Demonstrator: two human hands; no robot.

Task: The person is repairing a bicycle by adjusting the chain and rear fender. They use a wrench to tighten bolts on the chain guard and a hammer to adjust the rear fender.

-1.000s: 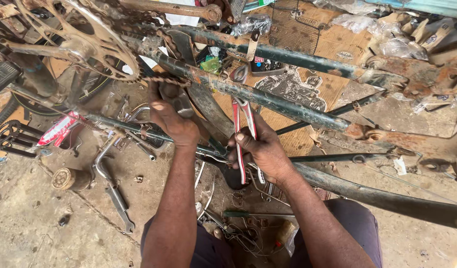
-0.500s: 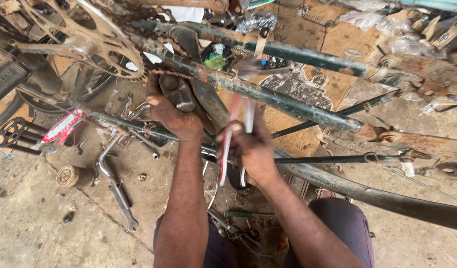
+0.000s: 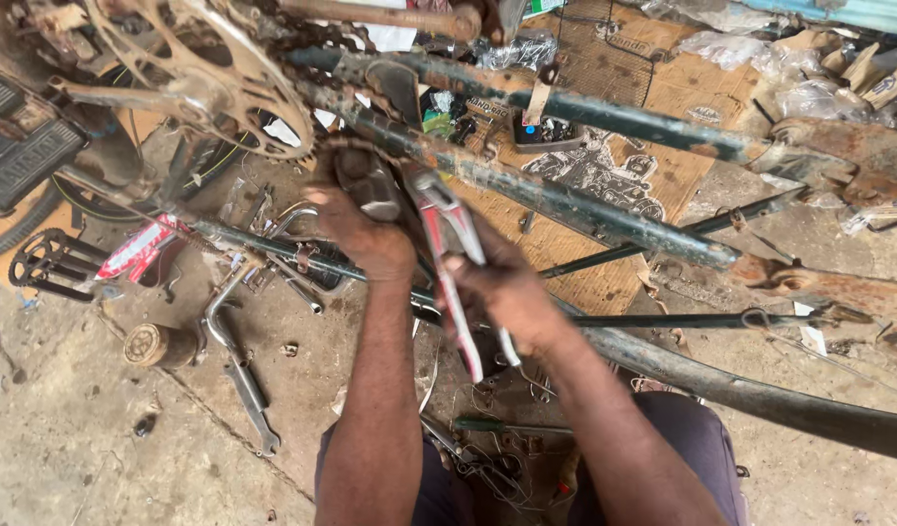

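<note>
Pliers: red-handled, held upright in front of the person, their metal head up against the rusty green bicycle frame tube, the handles pointing down toward the lap.
Pedal: black, at the far left edge, part of the upturned bicycle.
Small crank: black, lying on the concrete floor low at the left.
Round metal part: rusty, on the floor near the small crank.
Chainring: large, toothed and worn, top left, above the left hand.
Wrench: bent and grey, lying on the floor left of the left arm.
Left hand: fingers curled shut around a dark rusty part under the chainring, just beside the head of the pliers.
Right hand: clamped around the handles of the pliers, right of the left hand and nearly touching it.
Cardboard: brown sheet with dark print, spread on the floor behind the frame tubes.
Thin rod: dark, running right from the hands, across the floor.
Plastic bags: crumpled, clear, top right.
</note>
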